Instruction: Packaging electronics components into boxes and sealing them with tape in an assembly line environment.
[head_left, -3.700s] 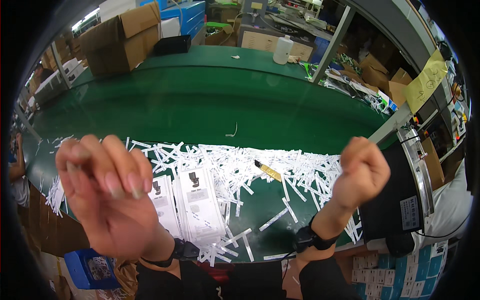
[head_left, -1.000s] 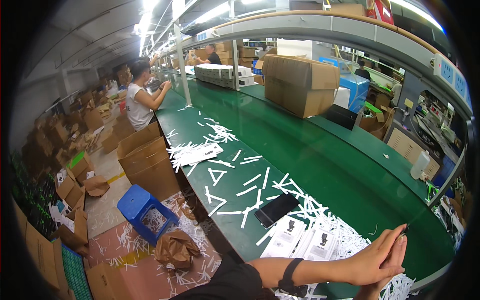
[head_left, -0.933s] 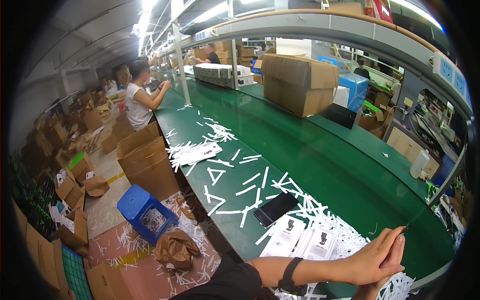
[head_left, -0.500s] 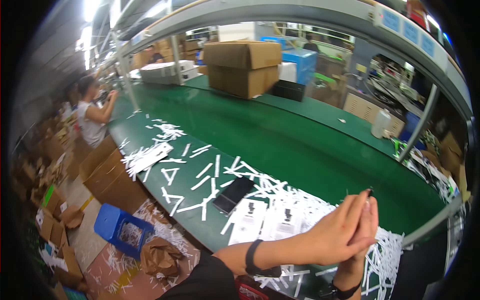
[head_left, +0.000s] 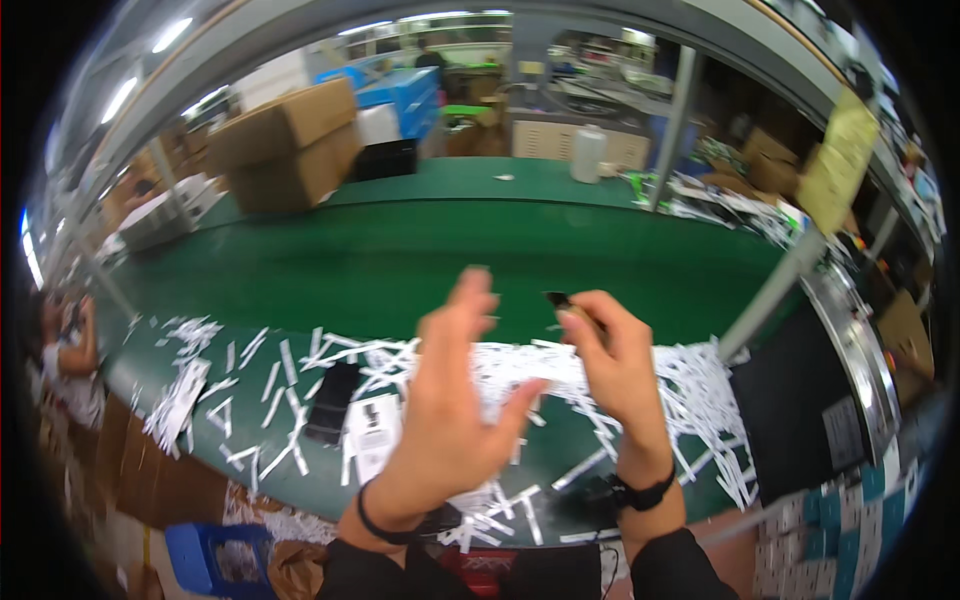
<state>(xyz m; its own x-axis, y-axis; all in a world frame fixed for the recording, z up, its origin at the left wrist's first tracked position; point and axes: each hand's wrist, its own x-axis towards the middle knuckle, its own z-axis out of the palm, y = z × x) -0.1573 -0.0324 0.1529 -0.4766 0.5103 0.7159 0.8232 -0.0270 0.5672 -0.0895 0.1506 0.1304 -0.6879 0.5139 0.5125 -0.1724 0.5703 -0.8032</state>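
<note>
Over the near edge of the green belt, my left hand [head_left: 450, 400] is held up with its fingers stretched out, blurred and holding nothing. To its right, my right hand [head_left: 622, 372] is closed on a small dark pointed thing [head_left: 557, 299]; its tip juts out past the thumb and its kind is not plain. Below both hands lies a thick spread of white paper strips [head_left: 690, 385]. Left of my left hand are a white printed sheet [head_left: 374, 440], partly covered by the hand, and a flat black rectangular object [head_left: 333, 403].
A green conveyor belt [head_left: 360, 265] runs across in front. Beyond it stand a large cardboard box [head_left: 285, 150] and a white bottle [head_left: 588, 155]. A metal post [head_left: 770, 300] and a black panel [head_left: 800, 430] are at right. A blue stool [head_left: 200, 560] and another person [head_left: 78, 365] are at left.
My hands, pressed together before, are now apart, the left one opened and the right one holding the dark thing. The view has swung to the right.
</note>
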